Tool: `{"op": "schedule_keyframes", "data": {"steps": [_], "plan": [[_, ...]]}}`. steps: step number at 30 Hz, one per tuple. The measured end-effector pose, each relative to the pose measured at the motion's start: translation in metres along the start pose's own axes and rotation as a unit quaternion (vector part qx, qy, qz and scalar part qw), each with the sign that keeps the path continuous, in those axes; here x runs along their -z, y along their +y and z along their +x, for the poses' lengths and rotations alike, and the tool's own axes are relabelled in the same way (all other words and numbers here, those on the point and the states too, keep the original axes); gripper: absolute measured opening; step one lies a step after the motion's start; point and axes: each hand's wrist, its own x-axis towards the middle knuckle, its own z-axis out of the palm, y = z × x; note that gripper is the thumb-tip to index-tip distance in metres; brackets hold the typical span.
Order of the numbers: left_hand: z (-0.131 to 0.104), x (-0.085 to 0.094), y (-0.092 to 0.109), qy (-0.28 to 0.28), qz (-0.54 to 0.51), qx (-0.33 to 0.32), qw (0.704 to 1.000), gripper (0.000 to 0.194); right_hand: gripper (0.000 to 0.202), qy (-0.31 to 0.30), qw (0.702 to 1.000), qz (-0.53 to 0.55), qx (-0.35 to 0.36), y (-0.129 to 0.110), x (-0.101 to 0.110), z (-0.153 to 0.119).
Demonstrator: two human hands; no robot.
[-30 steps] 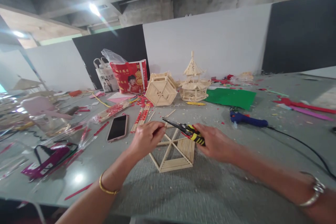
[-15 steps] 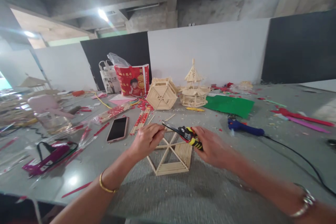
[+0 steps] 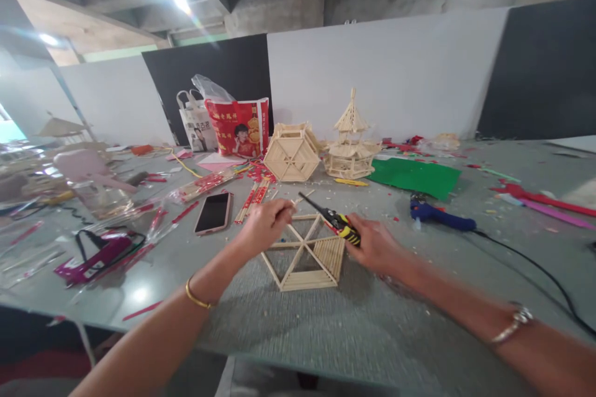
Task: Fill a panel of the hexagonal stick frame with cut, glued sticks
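Observation:
My right hand (image 3: 372,240) is wrapped round long-nose pliers (image 3: 331,219) with yellow and black handles, their jaws pointing up and left. Closed in a pinch, my left hand (image 3: 266,223) has a pale tip of a short wooden stick (image 3: 294,202) showing at its fingers, just left of the jaws. Below both hands lies a hexagonal stick frame (image 3: 292,237) with spokes meeting at its centre. Two of its sections, at the lower right and bottom, are filled with parallel sticks; the others I see are open.
Behind stand a hexagonal stick model (image 3: 291,155) and a stick pagoda (image 3: 352,142). A phone (image 3: 213,213) and wrapped sticks (image 3: 205,185) lie to the left. On the right are a blue glue gun (image 3: 442,216) with its cord and a green sheet (image 3: 416,177). Scraps litter the table.
The pliers' jaws have moved away from my left fingertips and now point more upward. My left hand remains pinched, slightly further up. The camera view has shifted a little.

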Motion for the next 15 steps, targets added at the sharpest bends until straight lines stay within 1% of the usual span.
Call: {"op": "schedule_keyframes", "data": {"steps": [2,3,5,8,9,11,13,15], "plan": [[0.003,0.004,-0.007,0.022,-0.026,0.04,0.999,0.023,0.022,0.009,0.999,-0.03,-0.033,0.006,0.006,0.005],[0.003,0.006,-0.009,0.023,-0.052,0.056,0.997,0.025,0.024,0.02,0.998,-0.041,-0.052,0.01,0.01,0.008],[0.004,0.009,-0.011,0.003,-0.116,0.083,0.99,0.029,0.033,0.037,0.992,-0.062,-0.106,0.018,0.015,0.015],[0.004,0.008,-0.008,-0.048,-0.188,0.112,0.975,0.028,0.056,0.021,0.977,-0.128,-0.168,0.034,0.013,0.024],[0.004,0.005,-0.006,-0.069,-0.199,0.119,0.97,0.028,0.062,0.012,0.971,-0.156,-0.179,0.039,0.01,0.026],[0.006,-0.002,-0.002,-0.126,-0.204,0.134,0.961,0.026,0.067,-0.009,0.961,-0.203,-0.187,0.049,0.003,0.026],[0.009,-0.01,0.0,-0.198,-0.198,0.142,0.949,0.024,0.066,-0.036,0.955,-0.223,-0.191,0.057,-0.003,0.024],[0.012,-0.015,0.002,-0.269,-0.177,0.134,0.937,0.021,0.063,-0.06,0.953,-0.224,-0.196,0.061,-0.004,0.022]]}}
